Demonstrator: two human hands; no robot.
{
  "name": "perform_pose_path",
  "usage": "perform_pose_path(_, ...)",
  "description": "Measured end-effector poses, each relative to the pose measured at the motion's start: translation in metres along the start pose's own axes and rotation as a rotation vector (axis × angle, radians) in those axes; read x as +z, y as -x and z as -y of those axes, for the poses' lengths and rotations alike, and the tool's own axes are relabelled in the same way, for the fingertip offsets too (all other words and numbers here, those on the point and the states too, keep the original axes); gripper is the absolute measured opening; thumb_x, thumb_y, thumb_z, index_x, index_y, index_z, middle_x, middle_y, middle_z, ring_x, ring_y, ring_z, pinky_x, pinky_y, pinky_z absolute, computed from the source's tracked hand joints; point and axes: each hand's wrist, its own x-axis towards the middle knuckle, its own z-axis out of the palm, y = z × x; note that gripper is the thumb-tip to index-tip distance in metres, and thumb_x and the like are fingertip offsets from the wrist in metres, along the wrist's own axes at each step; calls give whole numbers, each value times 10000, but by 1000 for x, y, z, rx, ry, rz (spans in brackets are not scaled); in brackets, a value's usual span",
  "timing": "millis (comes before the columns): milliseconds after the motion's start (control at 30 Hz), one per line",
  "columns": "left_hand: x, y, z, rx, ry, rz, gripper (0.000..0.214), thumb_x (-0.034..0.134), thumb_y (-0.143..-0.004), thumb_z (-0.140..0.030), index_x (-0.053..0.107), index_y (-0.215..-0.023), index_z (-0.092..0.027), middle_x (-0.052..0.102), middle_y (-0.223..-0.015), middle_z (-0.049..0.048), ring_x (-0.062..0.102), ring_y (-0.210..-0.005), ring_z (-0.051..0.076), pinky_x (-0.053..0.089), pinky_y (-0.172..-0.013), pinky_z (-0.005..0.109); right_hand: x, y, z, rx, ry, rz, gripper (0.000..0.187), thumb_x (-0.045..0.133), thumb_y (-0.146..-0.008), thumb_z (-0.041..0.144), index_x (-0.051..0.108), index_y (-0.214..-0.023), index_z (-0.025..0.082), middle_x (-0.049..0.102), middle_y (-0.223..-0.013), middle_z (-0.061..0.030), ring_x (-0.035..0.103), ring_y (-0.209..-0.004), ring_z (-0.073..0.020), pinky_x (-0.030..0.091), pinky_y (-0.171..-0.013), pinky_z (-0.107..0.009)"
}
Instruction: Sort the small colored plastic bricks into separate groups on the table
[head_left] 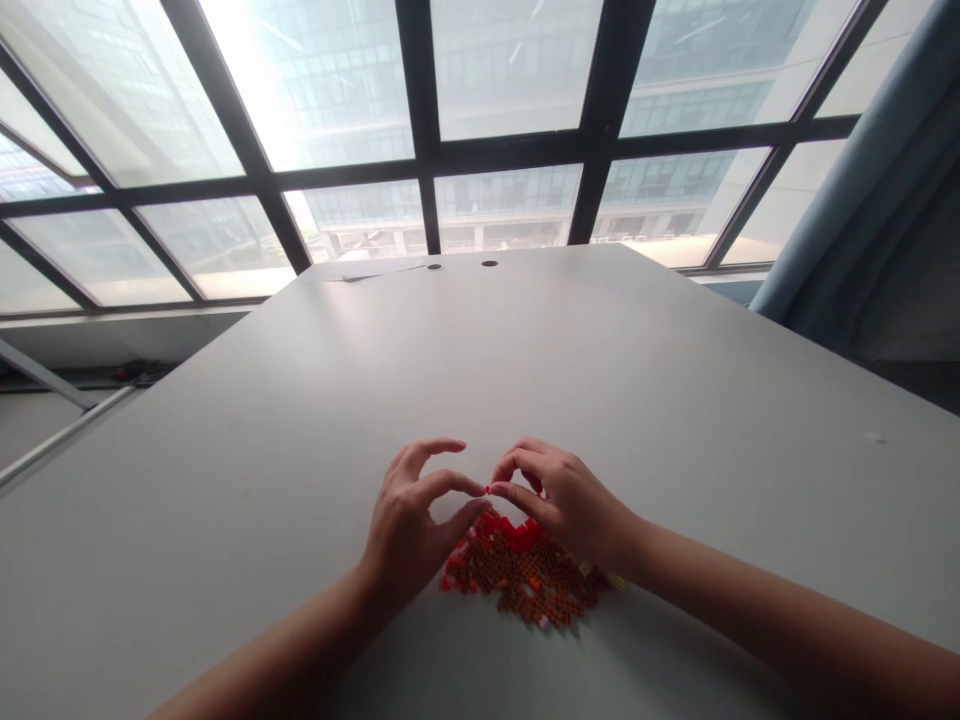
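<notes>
A tiny red bead-like piece [487, 490] sits between the fingertips of both hands, just above the table. My left hand [411, 510] pinches at it from the left with thumb and forefinger, its other fingers curled loosely above. From the right, my right hand [559, 495] closes its thumb and forefinger on the same piece. Below and between the hands lies a mat-like cluster of small brown and red pieces [525, 580], with a brighter red patch [521, 535] along its far side. My right hand hides part of the cluster's right end.
The white table [480, 360] stretches away toward large dark-framed windows [510, 150]. Two round holes [490, 263] and a flat sheet [367, 271] are at its far edge. A blue-grey curtain [862, 220] hangs on the right. A small white bit [875, 438] lies at right.
</notes>
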Motion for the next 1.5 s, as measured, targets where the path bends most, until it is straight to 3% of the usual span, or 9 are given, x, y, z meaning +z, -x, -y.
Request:
perform_pose_path(300, 1, 0, -1, -42, -43, 12, 10, 723, -801, -271, 726, -792, -276, 657, -1173, 67, 604, -1099, 266, 476, -952, 494, 2, -1, 2, 0, -61, -10, 130, 599, -907, 241, 688, -841, 173, 659, -834, -40, 557, -679, -138, 453, -677, -268)
perform_pose_path(400, -4, -8, 4, -58, -74, -27, 25, 709, -804, -259, 727, -795, -273, 651, -1191, 65, 605, -1104, 263, 477, -958, 487, -2, -1, -1, 33, -78, -18, 123, 609, -894, 239, 710, -929, 177, 684, -882, -46, 551, -645, -128, 468, -671, -271)
perform_pose_path(533, -13, -32, 26, -88, -209, -135, 28, 707, -796, -254, 733, -796, -263, 647, -1212, 74, 597, -1124, 282, 442, -997, 522, -5, 1, -7, 1, -63, 4, 142, 631, -841, 166, 709, -959, 186, 700, -898, -44, 564, -648, -123, 487, -694, -276)
perform_pose_path(733, -8, -66, 65, -155, -360, -55, 21, 743, -741, -240, 751, -739, -259, 646, -1247, 80, 610, -1105, 317, 460, -967, 549, -5, 6, -12, -39, -60, 31, 144, 600, -826, 120, 728, -851, 181, 705, -884, -54, 566, -636, -115, 484, -683, -264)
perform_pose_path(900, 3, -80, 80, -180, -387, -6, 28, 742, -742, -251, 753, -720, -265, 698, -1154, 81, 615, -1101, 346, 455, -946, 591, -7, 9, -16, -45, -40, 50, 161, 600, -811, 107, 735, -856, 182, 713, -845, -50, 599, -682, -136, 472, -687, -268)
perform_pose_path(1100, -6, -72, 64, -113, -354, 15, 130, 768, -744, -331, 741, -843, -251, 711, -1115, 77, 644, -1052, 291, 466, -963, 527, -3, 12, -11, -92, -24, 65, 141, 618, -832, 133, 737, -868, 199, 696, -825, -41, 630, -760, -156, 468, -752, -286)
perform_pose_path(1200, -13, -54, 46, -34, -323, 67, 23, 743, -774, -278, 726, -769, -264, 711, -1113, 38, 643, -1052, 253, 470, -971, 476, 1, 14, -4, -142, 33, 64, 107, 657, -825, 149, 742, -853, 209, 688, -827, -43, 625, -774, -167, 456, -782, -307)
perform_pose_path(1300, -17, -39, 35, -2, -331, 97, 52, 707, -803, -225, 716, -760, -254, 711, -1099, 43, 642, -1036, 253, 479, -945, 471, 3, 15, 0, -167, 55, 73, 124, 656, -826, 134, 746, -858, 213, 688, -832, -43, 623, -773, -166, 450, -791, -311)
perform_pose_path(1500, -11, -35, 38, 61, -406, 156, 134, 648, -857, -218, 749, -921, -280, 694, -1140, 62, 598, -1109, 281, 464, -954, 486, 1, 12, -3, -164, 55, 75, 145, 641, -834, 128, 750, -885, 210, 687, -840, -46, 624, -765, -164, 452, -784, -314)
